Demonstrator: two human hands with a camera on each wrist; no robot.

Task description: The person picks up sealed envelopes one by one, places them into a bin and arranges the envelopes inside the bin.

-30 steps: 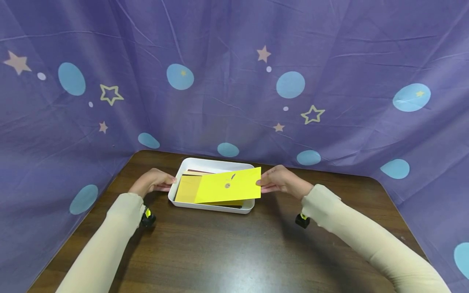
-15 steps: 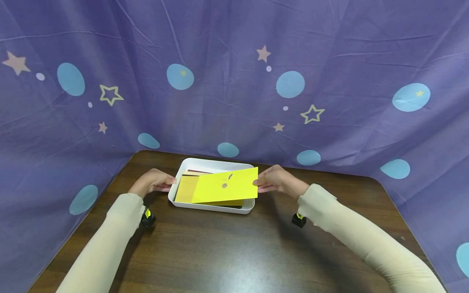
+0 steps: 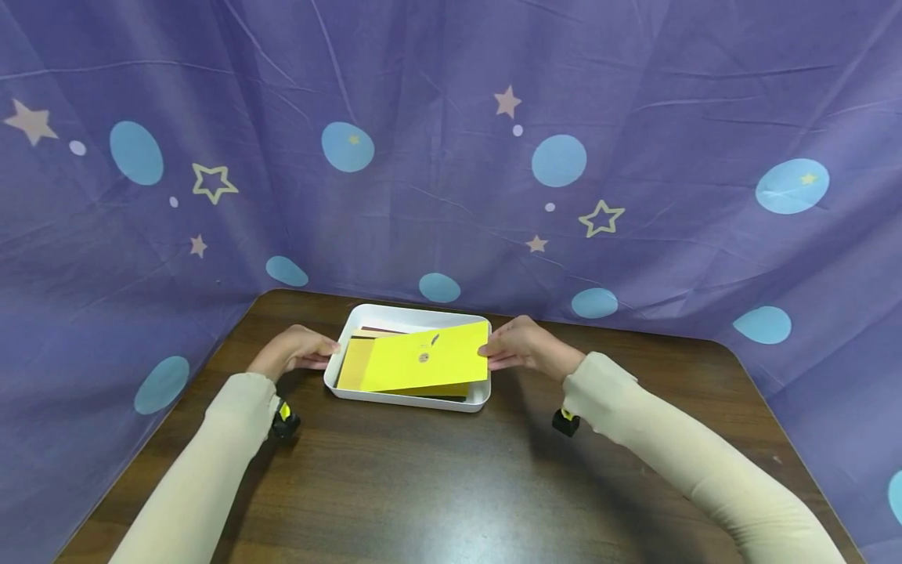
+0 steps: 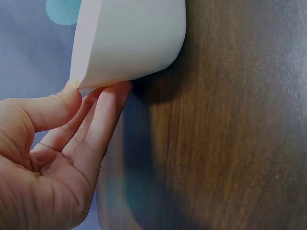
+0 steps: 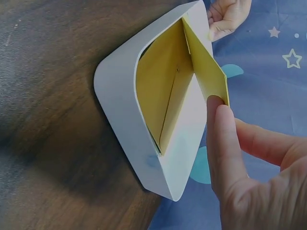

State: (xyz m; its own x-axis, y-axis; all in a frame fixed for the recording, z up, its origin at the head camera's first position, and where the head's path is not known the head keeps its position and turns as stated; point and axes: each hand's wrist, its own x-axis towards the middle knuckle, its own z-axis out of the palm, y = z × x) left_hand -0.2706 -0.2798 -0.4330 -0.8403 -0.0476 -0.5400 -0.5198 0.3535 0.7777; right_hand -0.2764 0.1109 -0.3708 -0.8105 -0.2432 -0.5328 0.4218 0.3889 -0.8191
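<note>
A white tray (image 3: 405,402) stands on the table, holding several flat paper pieces. My left hand (image 3: 299,347) grips its left rim, the thumb on the edge and the fingers against the outer wall in the left wrist view. At the tray's right side my right hand (image 3: 524,347) pinches the right edge of a flat, bright yellow card-like paper piece (image 3: 423,360) with a small printed mark. It tilts, its right end raised above the tray and its left end low over a duller yellow piece (image 3: 355,364). In the right wrist view its underside (image 5: 208,72) shows.
Beneath lie dark-edged and cream pieces, mostly covered. The tray sits toward the back of a brown wooden table (image 3: 423,478). A purple curtain (image 3: 451,219) with stars and blue ovals hangs close behind and at both sides. Each wrist carries a small black camera (image 3: 285,423).
My right hand has moved left with the yellow card-like piece, which now lies further over the tray. The left hand and the tray have stayed put.
</note>
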